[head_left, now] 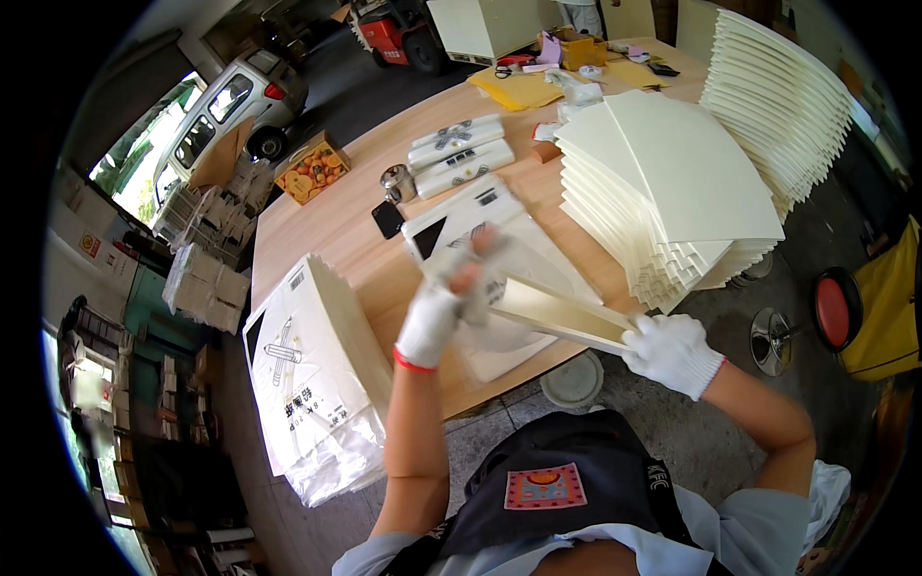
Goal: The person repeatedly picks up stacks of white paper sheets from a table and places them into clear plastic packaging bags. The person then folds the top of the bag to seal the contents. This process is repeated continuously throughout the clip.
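Note:
My right hand (674, 355), in a white knit glove, is closed on the near right end of a cream paper bundle (562, 312), held tilted above the table's front edge. My left hand (432, 322), also gloved, with bare fingertips, is smeared by motion at the bundle's other end, so its grip cannot be made out. Under both hands lies a flat pile of clear printed plastic bags (543, 245). Left of my left hand stands a tall stack of bagged paper packs (307, 374). To the right, cream paper (672, 173) rises in fanned, staggered layers.
On the wooden table (327, 235) are rolled plastic bags (466, 168), a metal canister (398, 182), a black phone (387, 220) and an orange-printed carton (312, 168). Another tall paper stack (773, 106) stands far right. A red-seated stool (837, 312) is beside the table.

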Tool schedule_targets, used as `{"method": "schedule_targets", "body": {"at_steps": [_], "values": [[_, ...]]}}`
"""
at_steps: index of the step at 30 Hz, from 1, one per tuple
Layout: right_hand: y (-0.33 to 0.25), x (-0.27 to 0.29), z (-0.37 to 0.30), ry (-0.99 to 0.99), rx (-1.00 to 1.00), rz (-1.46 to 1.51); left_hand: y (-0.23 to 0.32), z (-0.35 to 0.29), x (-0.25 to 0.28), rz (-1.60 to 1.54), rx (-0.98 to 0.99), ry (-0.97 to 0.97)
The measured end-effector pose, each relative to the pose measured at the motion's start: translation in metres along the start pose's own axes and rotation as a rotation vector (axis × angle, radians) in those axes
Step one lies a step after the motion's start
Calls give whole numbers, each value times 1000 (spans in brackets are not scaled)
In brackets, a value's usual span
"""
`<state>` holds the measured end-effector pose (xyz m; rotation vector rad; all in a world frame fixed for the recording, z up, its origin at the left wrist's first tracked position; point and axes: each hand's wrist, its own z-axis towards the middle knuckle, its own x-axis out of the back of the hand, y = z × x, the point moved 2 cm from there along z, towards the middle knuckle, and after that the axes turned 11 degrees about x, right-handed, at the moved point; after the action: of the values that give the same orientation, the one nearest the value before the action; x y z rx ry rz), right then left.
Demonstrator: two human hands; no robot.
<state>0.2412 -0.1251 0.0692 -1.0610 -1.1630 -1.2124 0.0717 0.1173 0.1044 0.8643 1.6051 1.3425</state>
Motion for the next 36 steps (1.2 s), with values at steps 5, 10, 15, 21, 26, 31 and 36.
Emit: {"method": "schedule_targets", "body": {"at_steps": [5, 10, 15, 21, 26, 31, 36], "values": [[13, -20, 40, -95, -21, 607, -51, -46, -66, 555, 40, 240], [23, -118, 75, 71, -229, 1260, -79, -49, -73, 818, -395, 166], [-33, -112, 115, 213, 58, 432, -64, -5, -108, 815, -150, 292], [-52, -129, 102, 98, -46, 413, -98, 7, -61, 781, -120, 362], [-63, -107, 49, 485, -112, 240, -137, -34, -41, 769, 104, 376], [-1, -155, 53, -41, -404, 236, -204, -85, -27, 1160, -228, 674], [-35, -122, 21, 5, -211, 156, -204, -154, 13, 829, 98, 1036]]}}
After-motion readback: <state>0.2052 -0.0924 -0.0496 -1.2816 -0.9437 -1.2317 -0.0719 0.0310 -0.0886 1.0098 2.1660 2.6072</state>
